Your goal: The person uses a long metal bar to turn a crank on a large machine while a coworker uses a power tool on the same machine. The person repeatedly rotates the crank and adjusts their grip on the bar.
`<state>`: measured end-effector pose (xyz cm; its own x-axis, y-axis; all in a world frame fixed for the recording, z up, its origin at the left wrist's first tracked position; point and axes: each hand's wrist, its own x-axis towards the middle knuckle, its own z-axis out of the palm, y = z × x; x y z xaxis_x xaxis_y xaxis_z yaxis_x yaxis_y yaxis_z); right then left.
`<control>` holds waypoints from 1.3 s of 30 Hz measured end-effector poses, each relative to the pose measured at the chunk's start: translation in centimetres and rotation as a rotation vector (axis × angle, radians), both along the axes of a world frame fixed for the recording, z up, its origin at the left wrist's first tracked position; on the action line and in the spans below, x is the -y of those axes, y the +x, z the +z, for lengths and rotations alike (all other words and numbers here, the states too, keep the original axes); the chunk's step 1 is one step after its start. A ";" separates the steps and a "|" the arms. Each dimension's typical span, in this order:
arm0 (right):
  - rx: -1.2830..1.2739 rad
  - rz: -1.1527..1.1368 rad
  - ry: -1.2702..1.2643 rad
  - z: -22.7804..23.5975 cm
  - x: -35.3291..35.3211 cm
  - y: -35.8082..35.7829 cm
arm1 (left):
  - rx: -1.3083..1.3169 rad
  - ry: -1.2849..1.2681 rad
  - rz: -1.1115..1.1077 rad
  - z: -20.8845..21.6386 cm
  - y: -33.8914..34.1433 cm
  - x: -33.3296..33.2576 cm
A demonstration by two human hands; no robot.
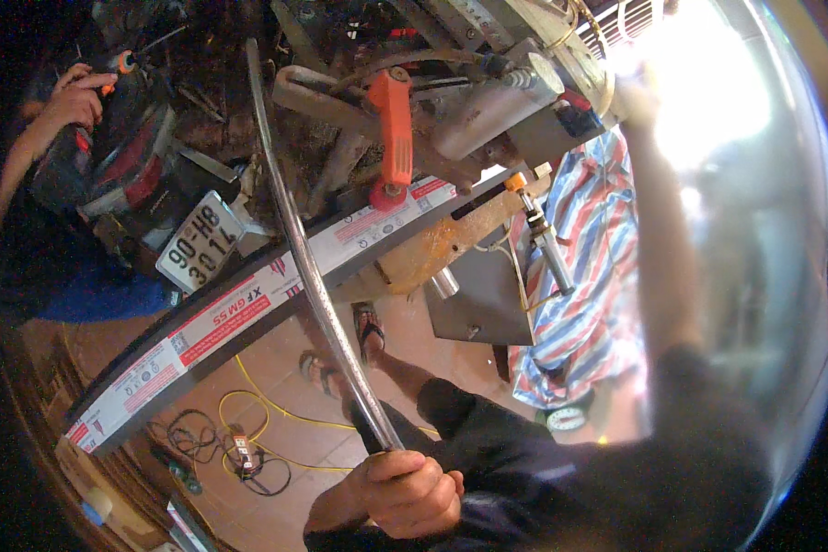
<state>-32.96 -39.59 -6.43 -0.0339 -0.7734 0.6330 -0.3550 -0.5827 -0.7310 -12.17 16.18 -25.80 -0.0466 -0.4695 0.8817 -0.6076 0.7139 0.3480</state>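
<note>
Steel comes nearest: at six o'clock the left hand [409,494] closes its fingers round the near end of a long bar [313,273] reaching toward eleven; gripping the end probably gives reach and leverage. Behind it a dark beam [248,306] slants from eight toward twelve, its white-and-red label strip [147,373] finely printed. Farther, an orange lever [396,133] sits at twelve, and a white plate [201,241] with black characters at nine. Toward two, glare blurs the right hand [639,99]; I cannot tell its grip. At ten, a co-worker's hand [75,99] holds a screwdriver [125,63].
</note>
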 end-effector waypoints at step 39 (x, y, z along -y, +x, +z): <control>0.141 -0.086 0.015 0.0 -1.9 2.7 | 0.028 0.191 -0.134 -2.7 -0.9 -2.1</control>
